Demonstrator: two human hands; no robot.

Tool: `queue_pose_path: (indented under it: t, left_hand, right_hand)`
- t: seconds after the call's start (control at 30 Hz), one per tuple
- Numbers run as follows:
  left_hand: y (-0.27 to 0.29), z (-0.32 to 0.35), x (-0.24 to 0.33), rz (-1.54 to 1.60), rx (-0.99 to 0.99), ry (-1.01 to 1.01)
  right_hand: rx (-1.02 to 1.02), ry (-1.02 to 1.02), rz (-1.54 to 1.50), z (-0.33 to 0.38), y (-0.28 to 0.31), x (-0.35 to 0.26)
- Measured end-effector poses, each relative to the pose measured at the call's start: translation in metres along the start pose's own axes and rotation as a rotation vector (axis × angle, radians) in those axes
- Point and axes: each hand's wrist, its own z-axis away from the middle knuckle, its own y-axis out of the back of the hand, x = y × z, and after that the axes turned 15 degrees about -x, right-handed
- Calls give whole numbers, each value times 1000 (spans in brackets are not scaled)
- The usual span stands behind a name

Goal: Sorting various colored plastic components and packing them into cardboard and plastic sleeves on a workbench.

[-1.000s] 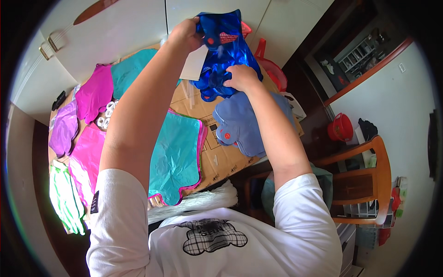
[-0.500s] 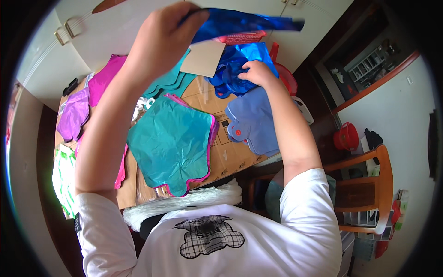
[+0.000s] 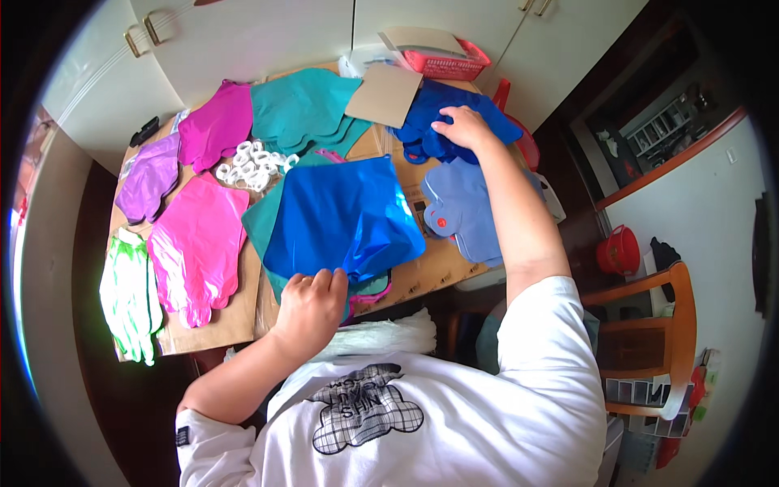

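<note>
My left hand (image 3: 312, 312) is closed on the near edge of a shiny blue foil sheet (image 3: 337, 211), puckering it at the fingers. That sheet lies over a teal foil sheet (image 3: 258, 223), whose left corner and near edge show, with a pink edge below. At the back right, my right hand (image 3: 464, 128) rests on a stack of dark blue foil sheets (image 3: 495, 120), thumb and fingers apart. Just nearer than that stack lies a pile of periwinkle sheets (image 3: 471, 207) with scalloped edges and a small red mark.
Teal (image 3: 300, 105), magenta (image 3: 213, 126), purple (image 3: 148, 178) and pink sheets (image 3: 199, 247) spread across the cardboard-covered table (image 3: 219, 337). White rings (image 3: 253, 168), a beige card (image 3: 385, 95), a red basket (image 3: 446, 65) and a green-white bundle (image 3: 132, 292) are there too. A wooden chair (image 3: 677, 325) stands right.
My left hand has come down from high over the table toward me, laying the blue sheet over the teal one. My right hand stays at the blue stack.
</note>
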Motion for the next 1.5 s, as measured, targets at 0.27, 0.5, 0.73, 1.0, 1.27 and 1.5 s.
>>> queue_pose_path:
  t: [0.27, 0.5, 0.73, 1.0, 1.27, 1.5]
  left_hand:
    - [4, 1, 0, 339, -49, 59]
    - [29, -18, -22, 134, 65, -107]
    - [1, 11, -30, 186, -55, 92]
    - [3, 8, -25, 161, -21, 143]
    - [5, 7, -22, 174, -31, 125]
    - [4, 12, -22, 171, -10, 122]
  right_hand:
    - [3, -152, 44, 4, 9, -47]
    - [8, -221, 46, 7, 11, -35]
    - [-44, -80, 84, 2, 8, -28]
    - [-140, -150, 87, -15, 14, -34]
    - [-96, -285, 153, -20, 20, -58]
    - [-142, -171, 178, -25, 12, -80]
